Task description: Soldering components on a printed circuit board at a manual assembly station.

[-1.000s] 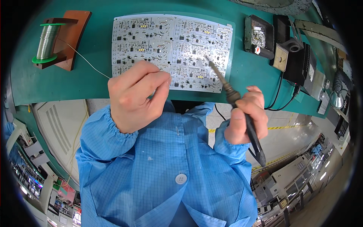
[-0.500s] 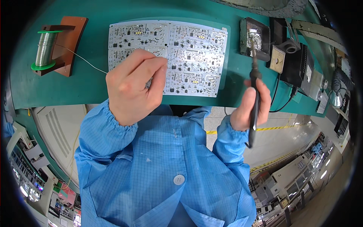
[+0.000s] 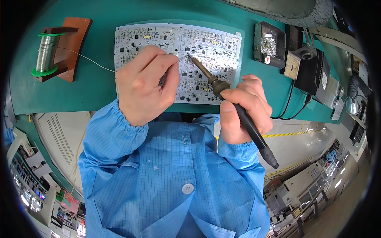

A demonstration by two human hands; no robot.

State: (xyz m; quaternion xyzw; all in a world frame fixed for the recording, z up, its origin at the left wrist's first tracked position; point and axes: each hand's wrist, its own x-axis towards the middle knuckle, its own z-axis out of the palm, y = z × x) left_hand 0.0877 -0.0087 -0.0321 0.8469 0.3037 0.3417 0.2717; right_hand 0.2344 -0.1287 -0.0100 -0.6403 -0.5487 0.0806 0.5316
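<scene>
A white panel of printed circuit boards (image 3: 210,35), crowded with small parts, lies on the green mat. Over its left half, my left hand (image 3: 147,85) pinches thin solder wire (image 3: 97,63), whose free end pokes out past the fingertips. That wire runs back to a green-ended spool (image 3: 47,53) at the far left. Closed round the black handle of a soldering iron (image 3: 251,126), my right hand (image 3: 247,109) is at the panel's right front corner. The iron's tip is at the middle of the panel, close to the wire end; whether they touch I cannot tell.
The spool sits on a reddish-brown stand (image 3: 77,47). On the right are a black tray (image 3: 282,59) with solder scraps, a sponge holder (image 3: 292,65), a black soldering station (image 3: 311,77) and its cable. A grey curved object (image 3: 293,16) overhangs the back right.
My right hand has brought the iron from beside the scrap tray leftward, its tip now over the panel. My left hand has shifted slightly right, still pinching the wire.
</scene>
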